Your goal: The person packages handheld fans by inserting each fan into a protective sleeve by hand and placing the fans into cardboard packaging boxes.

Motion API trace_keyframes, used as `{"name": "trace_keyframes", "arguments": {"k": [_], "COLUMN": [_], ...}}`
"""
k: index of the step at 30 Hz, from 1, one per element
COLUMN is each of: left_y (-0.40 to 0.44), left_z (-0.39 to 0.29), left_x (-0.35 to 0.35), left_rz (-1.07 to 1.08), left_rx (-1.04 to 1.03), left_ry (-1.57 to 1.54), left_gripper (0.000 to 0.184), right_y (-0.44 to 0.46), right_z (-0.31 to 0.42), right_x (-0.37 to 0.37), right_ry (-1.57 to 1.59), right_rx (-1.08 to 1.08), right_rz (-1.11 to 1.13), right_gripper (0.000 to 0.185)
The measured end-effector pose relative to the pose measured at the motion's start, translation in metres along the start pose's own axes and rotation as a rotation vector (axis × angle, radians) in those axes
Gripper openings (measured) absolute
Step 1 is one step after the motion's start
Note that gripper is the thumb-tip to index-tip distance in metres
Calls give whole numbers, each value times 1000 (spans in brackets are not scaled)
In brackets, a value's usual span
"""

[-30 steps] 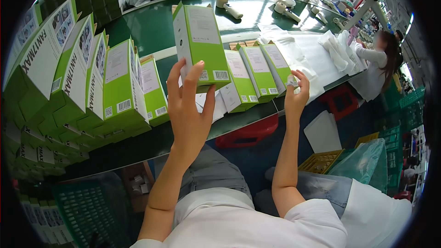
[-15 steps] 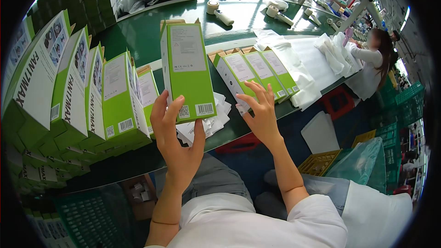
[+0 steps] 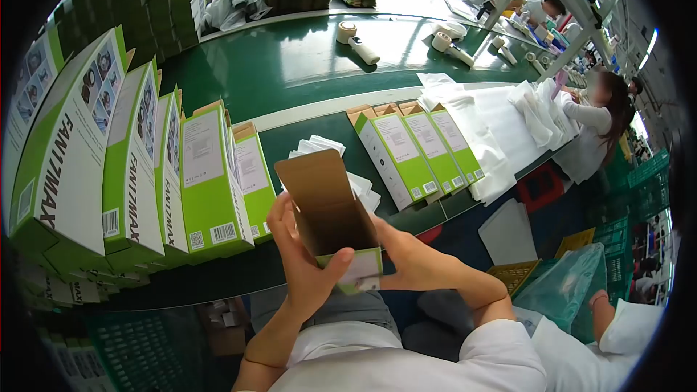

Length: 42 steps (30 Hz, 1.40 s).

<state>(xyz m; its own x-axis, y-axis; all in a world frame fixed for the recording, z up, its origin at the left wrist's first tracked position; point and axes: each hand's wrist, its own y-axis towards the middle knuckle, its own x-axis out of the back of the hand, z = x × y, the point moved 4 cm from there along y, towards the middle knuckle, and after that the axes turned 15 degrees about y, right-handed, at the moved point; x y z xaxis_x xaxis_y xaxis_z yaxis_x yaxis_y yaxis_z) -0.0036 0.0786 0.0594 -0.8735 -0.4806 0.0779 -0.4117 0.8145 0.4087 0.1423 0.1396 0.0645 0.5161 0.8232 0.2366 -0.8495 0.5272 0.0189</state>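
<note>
A green and white carton (image 3: 330, 207) is tilted toward me in front of my body, its top flap up and its brown inside showing. My left hand (image 3: 305, 258) grips its left side, thumb across the near face. On the right side my right hand (image 3: 410, 255) holds it too, fingers partly hidden by the carton. Behind it lie folded white papers (image 3: 316, 147). Several green and white cartons (image 3: 210, 181) stand in a row at the left, and three more cartons (image 3: 399, 152) lean together at the right.
White handheld devices (image 3: 359, 43) lie on the green conveyor (image 3: 276, 58). White bags (image 3: 494, 131) are spread right of the cartons. A co-worker (image 3: 599, 120) sits farther right. Near the floor are a yellow crate (image 3: 515, 276) and a green crate (image 3: 145, 345).
The carton has come down toward my body and turned so its open end faces me. My right hand, free before, now holds its right side; my left hand still grips it.
</note>
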Motion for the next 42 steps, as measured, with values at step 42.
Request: {"name": "trace_keyframes", "arguments": {"k": [42], "left_y": [-46], "left_z": [-16], "left_x": [24], "left_rz": [120], "left_rx": [-429], "left_ry": [473], "left_gripper": [73], "right_y": [74], "right_z": [-147], "right_x": [433], "right_ry": [-849], "right_rx": [-260], "right_rz": [-1100], "right_gripper": [46]}}
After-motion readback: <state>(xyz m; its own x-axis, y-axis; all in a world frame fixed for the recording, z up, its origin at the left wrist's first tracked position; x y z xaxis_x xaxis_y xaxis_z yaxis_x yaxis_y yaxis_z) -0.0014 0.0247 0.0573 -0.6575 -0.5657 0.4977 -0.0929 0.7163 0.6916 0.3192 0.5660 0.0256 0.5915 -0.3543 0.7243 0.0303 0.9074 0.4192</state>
